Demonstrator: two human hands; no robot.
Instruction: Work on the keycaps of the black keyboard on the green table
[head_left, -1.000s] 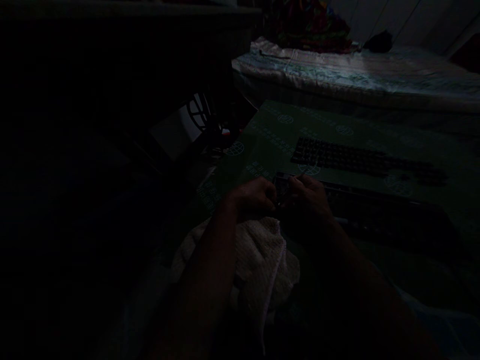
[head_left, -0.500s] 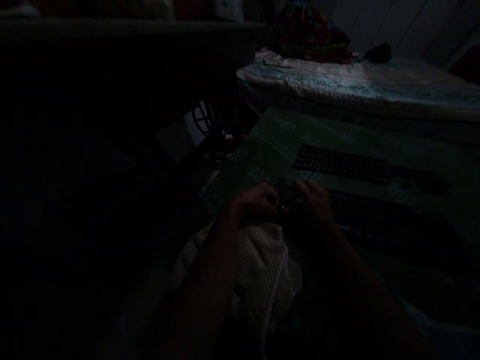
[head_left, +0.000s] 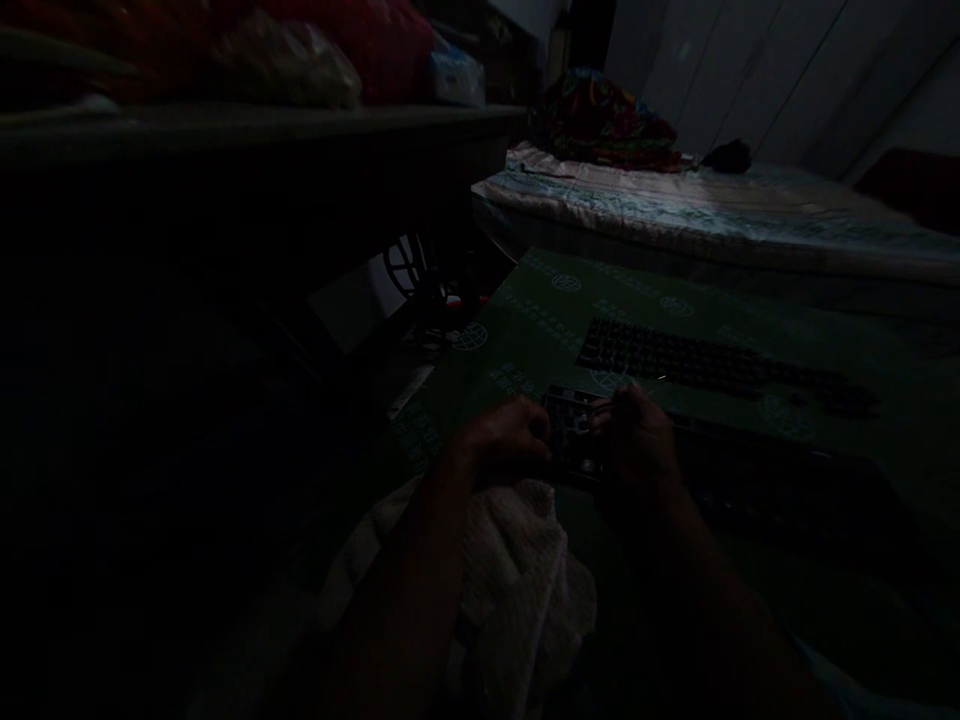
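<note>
The picture is very dark. A keyboard body (head_left: 765, 470) with its upper face partly bare of keycaps lies on a green printed board (head_left: 517, 320). At its left end my left hand (head_left: 517, 430) is closed on the keyboard's edge, fingers curled. My right hand (head_left: 637, 430) is just beside it, over the keyboard, pinching a thin wire-like tool (head_left: 660, 380) whose shiny end sticks out above the fingers. Behind the keyboard, loose dark keycaps (head_left: 675, 352) lie laid out in rows. A pale cloth (head_left: 517, 560) is bunched under my left forearm.
To the left stands a dark table (head_left: 300, 125) with plastic bags (head_left: 285, 60) and a small white-blue packet (head_left: 456, 75) on it. A spoked wheel (head_left: 409, 265) shows beneath. A bed (head_left: 675, 215) with heaped patterned fabric (head_left: 607, 125) is at the back.
The view has tilted up, so things sit lower. My right hand has moved slightly right from my left, showing more of the keyboard between them and the wire-like tool above its fingers.
</note>
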